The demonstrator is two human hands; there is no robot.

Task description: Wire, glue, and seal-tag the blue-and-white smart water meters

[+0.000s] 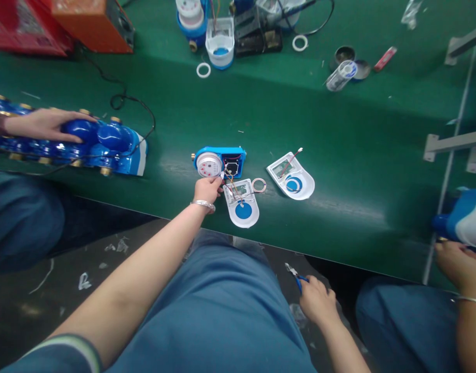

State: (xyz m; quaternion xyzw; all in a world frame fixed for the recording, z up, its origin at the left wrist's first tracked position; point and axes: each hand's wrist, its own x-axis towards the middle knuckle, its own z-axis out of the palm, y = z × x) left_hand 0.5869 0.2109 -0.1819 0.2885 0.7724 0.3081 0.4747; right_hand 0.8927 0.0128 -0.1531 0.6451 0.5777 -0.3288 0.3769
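— What's the left hand on?

— Its fingertips pinch narrowly at the lower edge of the blue meter, a glossy plastic body with a round white dial and an open black-lined compartment showing thin red wires. It lies near the front edge of the green table.

— And the right hand?

— Down by the lap, fingers curled around small blue-handled pliers, metal tips poking out.

— Anything beside the meter?

— A white lid, rounded at one end, with a blue disc, touching the meter's wires; a copper coil ring just beside it; a second white lid further right.

— The surface?

— Smooth matte green belt. At the left, another person's hand rests on a row of shiny blue meter bodies. At the far edge stands an orange box.
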